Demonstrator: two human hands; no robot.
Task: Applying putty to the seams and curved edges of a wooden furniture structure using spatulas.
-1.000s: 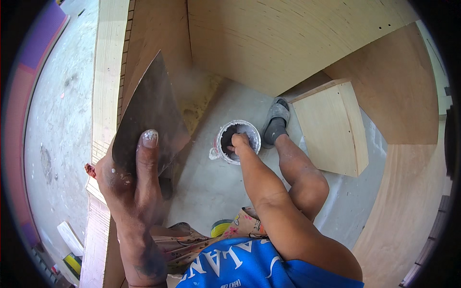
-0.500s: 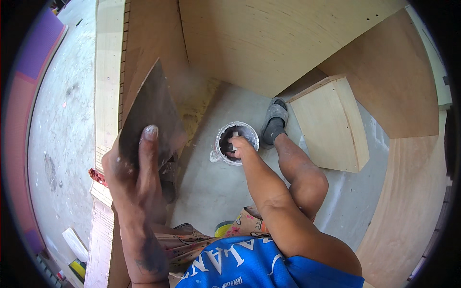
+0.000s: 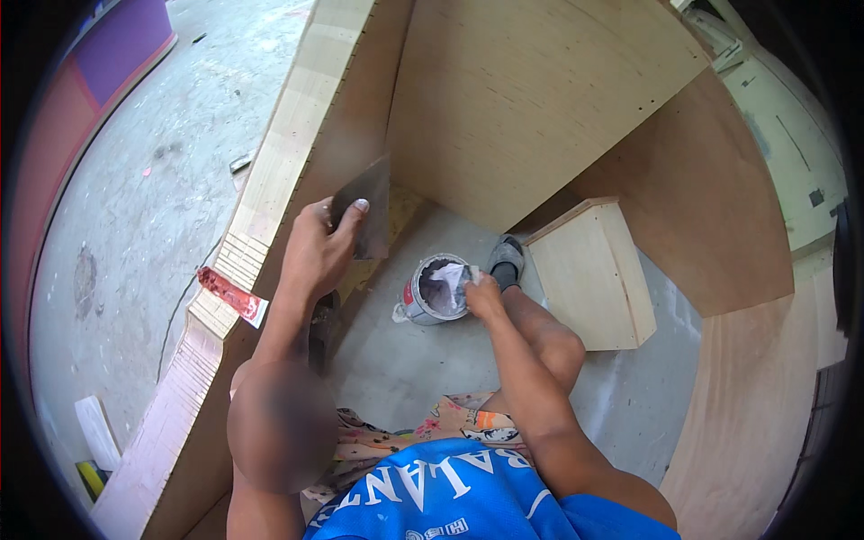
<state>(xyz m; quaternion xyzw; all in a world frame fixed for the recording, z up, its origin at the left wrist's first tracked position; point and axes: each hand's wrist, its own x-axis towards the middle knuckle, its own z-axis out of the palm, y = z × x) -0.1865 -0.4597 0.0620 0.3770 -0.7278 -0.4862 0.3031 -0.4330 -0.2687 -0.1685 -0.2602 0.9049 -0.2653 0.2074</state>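
My left hand (image 3: 315,243) grips a thin dark flat scraper plate (image 3: 373,220), thumb pressed on its face, beside the inner wall of a wooden cabinet. Lower and to the right, an open round tub (image 3: 423,312) with a crusted rim stands on the floor. My right hand (image 3: 484,297) is closed on a putty knife (image 3: 470,275) at the tub's right rim. Pale putty (image 3: 446,281) shows at the blade and over the tub's mouth. How much of it sits on the blade I cannot tell.
A squeezed red tube (image 3: 229,295) lies on the kerf-cut wooden edge (image 3: 207,346) at left. Tall plywood panels (image 3: 531,90) rise ahead. A small wooden box (image 3: 594,279) stands right of my sandalled foot (image 3: 507,256). A white strip (image 3: 97,432) lies on the floor outside.
My right hand has drawn the putty knife up from inside the tub to its right rim, bringing up pale putty. My left hand has moved farther off and right with the scraper plate.
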